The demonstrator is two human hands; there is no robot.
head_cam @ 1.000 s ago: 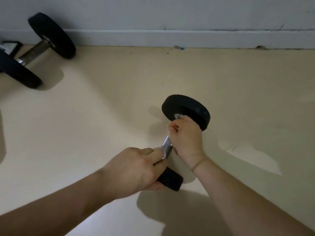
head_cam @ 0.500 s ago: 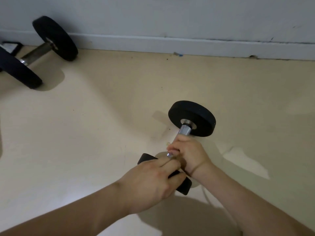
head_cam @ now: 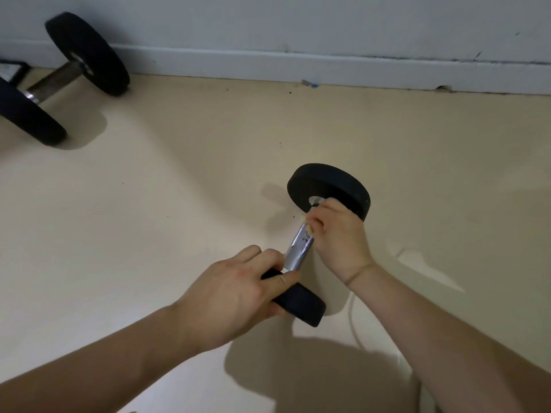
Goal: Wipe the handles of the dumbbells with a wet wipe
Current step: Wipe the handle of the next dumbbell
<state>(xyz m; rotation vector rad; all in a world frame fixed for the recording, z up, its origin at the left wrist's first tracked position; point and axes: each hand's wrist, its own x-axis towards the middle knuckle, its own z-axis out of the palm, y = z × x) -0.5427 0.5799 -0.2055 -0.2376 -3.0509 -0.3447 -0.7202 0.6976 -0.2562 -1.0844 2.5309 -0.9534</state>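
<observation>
A dumbbell with black round weights and a knurled silver handle lies on the beige floor in the middle of the head view. My left hand grips its near black weight. My right hand is closed around the far end of the handle, right beside the far weight. A small bit of pale material shows at my right fingertips; the wipe itself is hidden in the hand. The middle of the handle is bare and visible.
A second, larger dumbbell lies at the far left by the white baseboard. A dark flat object sits behind it at the left edge. A pale patch marks the floor at right.
My right hand has slid along the handle from the near end up to the far weight. The handle's middle, covered half a second ago, now shows. My left hand keeps its grip.
</observation>
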